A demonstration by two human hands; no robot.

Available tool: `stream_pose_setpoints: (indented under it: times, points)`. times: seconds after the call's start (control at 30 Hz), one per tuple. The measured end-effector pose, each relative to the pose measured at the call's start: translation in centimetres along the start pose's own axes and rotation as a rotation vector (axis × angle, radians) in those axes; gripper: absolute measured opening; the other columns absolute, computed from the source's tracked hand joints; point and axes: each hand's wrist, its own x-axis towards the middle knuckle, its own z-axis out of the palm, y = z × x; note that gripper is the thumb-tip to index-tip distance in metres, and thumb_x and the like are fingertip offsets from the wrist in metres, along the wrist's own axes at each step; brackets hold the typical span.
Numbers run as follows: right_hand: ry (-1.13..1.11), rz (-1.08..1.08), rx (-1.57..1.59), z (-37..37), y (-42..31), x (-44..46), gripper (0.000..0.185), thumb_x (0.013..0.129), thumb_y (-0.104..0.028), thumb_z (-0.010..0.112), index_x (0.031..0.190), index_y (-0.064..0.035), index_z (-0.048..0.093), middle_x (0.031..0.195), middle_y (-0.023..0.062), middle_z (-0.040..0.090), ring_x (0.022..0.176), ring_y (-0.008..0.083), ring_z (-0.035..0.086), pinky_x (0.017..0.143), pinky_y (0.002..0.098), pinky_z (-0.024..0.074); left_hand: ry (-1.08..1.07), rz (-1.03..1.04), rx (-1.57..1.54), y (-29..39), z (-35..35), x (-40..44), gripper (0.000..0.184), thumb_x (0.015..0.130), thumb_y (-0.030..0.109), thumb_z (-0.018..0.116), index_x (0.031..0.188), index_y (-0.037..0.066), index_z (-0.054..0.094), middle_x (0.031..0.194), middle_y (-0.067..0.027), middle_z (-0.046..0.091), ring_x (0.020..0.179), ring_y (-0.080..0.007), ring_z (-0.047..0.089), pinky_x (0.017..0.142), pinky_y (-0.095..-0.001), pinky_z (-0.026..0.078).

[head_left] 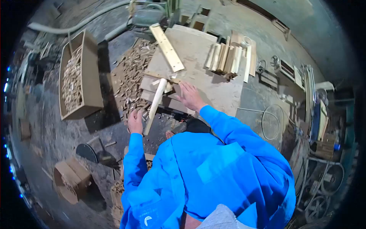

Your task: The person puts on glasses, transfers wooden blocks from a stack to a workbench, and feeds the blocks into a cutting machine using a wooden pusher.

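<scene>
A long pale piece of wood (155, 105) with a rounded end slants over the near left edge of the worktable (213, 95). My left hand (135, 122) is just left of its lower end, over the floor, with the fingertips slightly apart and nothing visible in them. My right hand (190, 96) lies at the table's near edge, fingers stretched out, beside a thin wooden strip (173, 80). Smaller wood pieces (168, 88) sit partly behind the long piece. Farther up the table lies a pale flat board (167, 47) with dark holes or spots along it.
A stack of wood strips (225, 59) stands on the table's far right. Wood offcuts (131, 72) heap on the floor to the left, near a tall bin (91, 72) of scraps. A cardboard box (72, 177) and a dustpan (87, 153) are lower left.
</scene>
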Motion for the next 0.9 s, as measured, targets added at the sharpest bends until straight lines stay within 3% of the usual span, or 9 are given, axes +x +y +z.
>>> stream_pose_setpoints:
  times: [0.17,0.23,0.3,0.4,0.5,0.6,0.73,0.83,0.9]
  points:
    - [0.222,0.136,-0.179,-4.9,6.1,2.9,0.048,0.095,-0.034,0.066,0.128,0.0015,0.063,0.132,0.0208,0.064,0.134,0.0383,0.051,0.113,0.0521,0.0385,-0.222,0.053,0.233,7.1,3.9,-1.1,0.045,0.101,0.04,0.064,0.119,-0.001,0.066,0.11,-0.0234,0.07,0.099,-0.0396,0.069,0.088,-0.0466,0.053]
    - [0.226,0.164,-0.206,-7.1,8.2,4.6,0.046,0.095,-0.032,0.066,0.126,0.0018,0.063,0.131,0.0207,0.064,0.133,0.0391,0.05,0.113,0.0535,0.0376,-0.383,-0.037,0.524,8.9,5.1,-0.9,0.045,0.105,0.045,0.056,0.112,0.001,0.065,0.107,-0.0243,0.071,0.099,-0.0429,0.067,0.084,-0.051,0.051]
    - [0.156,0.198,-0.494,-8.2,10.9,6.4,0.042,0.097,-0.03,0.061,0.123,0.002,0.066,0.13,0.0218,0.066,0.135,0.0408,0.048,0.116,0.0573,0.0321,-0.344,-0.001,0.511,8.1,6.4,-0.8,0.052,0.105,0.052,0.049,0.104,0.002,0.063,0.103,-0.0278,0.069,0.098,-0.0481,0.065,0.084,-0.0564,0.048]
    - [-0.064,0.31,-0.644,-8.0,13.3,8.1,0.039,0.099,-0.028,0.054,0.119,0.0029,0.068,0.127,0.0225,0.068,0.137,0.0423,0.047,0.118,0.0596,0.0274,-0.368,-0.052,0.568,8.2,6.8,-0.3,0.055,0.104,0.056,0.049,0.11,0.003,0.061,0.104,-0.0276,0.071,0.1,-0.0495,0.066,0.083,-0.0613,0.049]
    - [-0.074,0.291,-0.667,-7.4,13.4,8.5,0.04,0.099,-0.025,0.049,0.117,0.0036,0.07,0.126,0.0231,0.069,0.139,0.0401,0.046,0.12,0.0605,0.0237,-0.343,-0.043,0.572,8.9,6.8,-0.7,0.054,0.104,0.056,0.05,0.109,0.003,0.061,0.101,-0.0277,0.071,0.097,-0.0505,0.066,0.081,-0.0617,0.049]
    - [0.166,0.145,-0.589,-4.9,14.7,8.1,0.038,0.097,-0.023,0.054,0.119,0.0035,0.068,0.123,0.0232,0.069,0.136,0.0397,0.048,0.12,0.0588,0.0267,-0.294,0.001,0.576,9.1,6.8,-1.0,0.052,0.104,0.055,0.05,0.108,0.004,0.06,0.098,-0.0277,0.07,0.095,-0.0507,0.065,0.079,-0.0614,0.049]
    - [0.092,0.006,-0.358,-4.3,13.8,8.0,0.038,0.092,-0.025,0.063,0.12,0.0009,0.067,0.116,0.0237,0.068,0.132,0.0386,0.05,0.118,0.0556,0.0316,-0.296,-0.021,0.582,9.3,6.9,-0.8,0.052,0.104,0.056,0.051,0.106,0.005,0.06,0.098,-0.0282,0.07,0.094,-0.051,0.065,0.079,-0.0614,0.049]
    - [0.238,-0.053,-0.135,-3.7,12.2,9.2,0.04,0.09,-0.031,0.07,0.118,-0.0011,0.067,0.112,0.0237,0.067,0.123,0.0399,0.055,0.11,0.0515,0.0411,-0.288,-0.084,0.601,9.2,6.8,-0.7,0.053,0.103,0.056,0.052,0.104,0.004,0.059,0.098,-0.0285,0.07,0.095,-0.0513,0.065,0.079,-0.0615,0.048]
    - [0.201,0.245,-0.011,-3.6,11.7,10.3,0.045,0.091,-0.038,0.071,0.116,-0.0005,0.067,0.112,0.0228,0.067,0.115,0.0405,0.061,0.103,0.0512,0.0467,-0.323,-0.084,0.615,8.7,6.9,-0.4,0.054,0.103,0.056,0.052,0.102,0.003,0.059,0.099,-0.029,0.07,0.095,-0.0515,0.065,0.079,-0.0615,0.048]
